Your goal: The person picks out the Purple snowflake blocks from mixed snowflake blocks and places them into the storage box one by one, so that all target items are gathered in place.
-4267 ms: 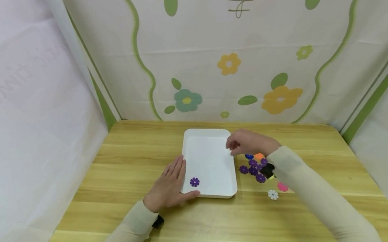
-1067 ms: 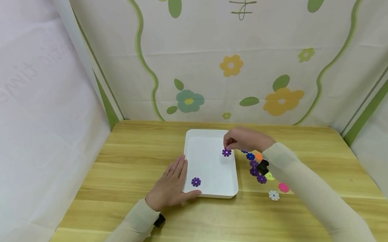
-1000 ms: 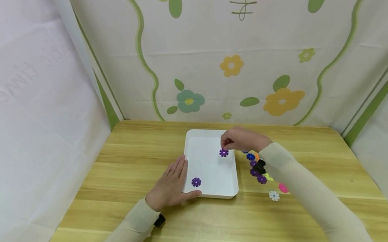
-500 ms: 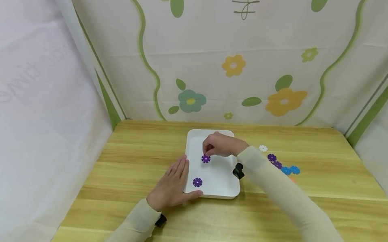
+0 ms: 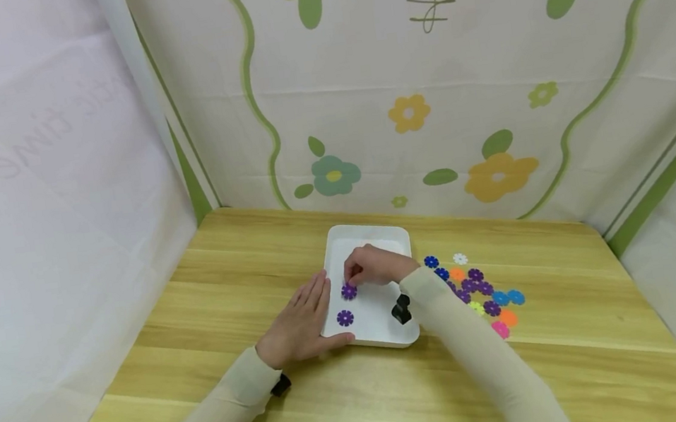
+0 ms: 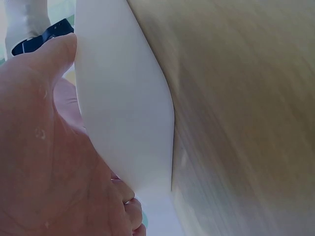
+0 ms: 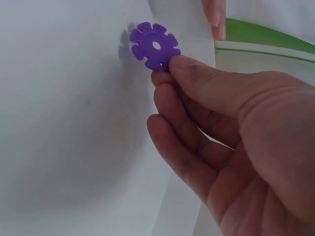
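Observation:
My right hand (image 5: 376, 265) pinches a purple snowflake disc (image 7: 156, 45) between thumb and index finger, by one notched edge. In the right wrist view the disc is tilted close over the white floor, casting a shadow beside it. Below it in the head view, a second purple snowflake disc (image 5: 345, 318) lies flat in the near left corner of the white tray (image 5: 377, 316). My left hand (image 5: 295, 323) rests against that corner, fingers straight along the left rim and thumb along the front edge. From the left wrist, the tray's outer wall (image 6: 123, 98) shows beside the palm.
Right of the tray, a loose spread of several snowflake discs lies on the wooden table (image 5: 364, 407): purple, a white disc (image 5: 460, 259), a pink disc (image 5: 500, 329), blue, orange and yellow. The right sleeve (image 5: 479, 356) partly covers them. A patterned cloth (image 5: 348, 95) hangs behind the table.
My right hand has carried the purple snowflake disc leftward across the tray from its right rim, then nearer to the disc in the corner. The left hand stays at the rim.

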Demonstrator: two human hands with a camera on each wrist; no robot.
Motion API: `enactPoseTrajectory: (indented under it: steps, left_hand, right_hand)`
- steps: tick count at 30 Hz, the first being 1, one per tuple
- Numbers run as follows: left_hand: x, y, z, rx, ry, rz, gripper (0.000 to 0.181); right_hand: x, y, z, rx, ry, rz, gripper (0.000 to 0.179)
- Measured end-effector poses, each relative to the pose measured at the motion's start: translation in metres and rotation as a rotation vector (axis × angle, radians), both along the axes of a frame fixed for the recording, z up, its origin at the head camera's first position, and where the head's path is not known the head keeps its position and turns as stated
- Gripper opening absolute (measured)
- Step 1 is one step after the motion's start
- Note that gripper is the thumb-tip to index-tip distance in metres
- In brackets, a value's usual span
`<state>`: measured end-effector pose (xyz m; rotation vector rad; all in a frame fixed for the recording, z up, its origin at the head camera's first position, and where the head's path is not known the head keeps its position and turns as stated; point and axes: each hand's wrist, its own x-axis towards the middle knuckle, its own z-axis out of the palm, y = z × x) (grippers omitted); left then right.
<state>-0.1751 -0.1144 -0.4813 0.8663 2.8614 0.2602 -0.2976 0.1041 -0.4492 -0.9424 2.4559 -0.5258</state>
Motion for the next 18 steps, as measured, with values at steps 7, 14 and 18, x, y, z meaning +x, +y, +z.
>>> enactPoseTrajectory:
  steps: [7, 14, 18]
  left_hand:
    - [0.000, 0.001, 0.000, -0.007, -0.009, 0.009, 0.113]
    - [0.002, 0.001, 0.002, 0.002, -0.012, 0.008, 0.113]
    - [0.001, 0.000, 0.001, 0.000, -0.015, 0.011, 0.113]
  right_hand:
    - [0.001, -0.002, -0.007, 0.021, -0.022, -0.019, 0.010]
    - [0.003, -0.006, -0.011, 0.048, -0.034, -0.033, 0.011]
    - [0.003, -0.006, -0.012, 0.069, -0.027, -0.043, 0.010]
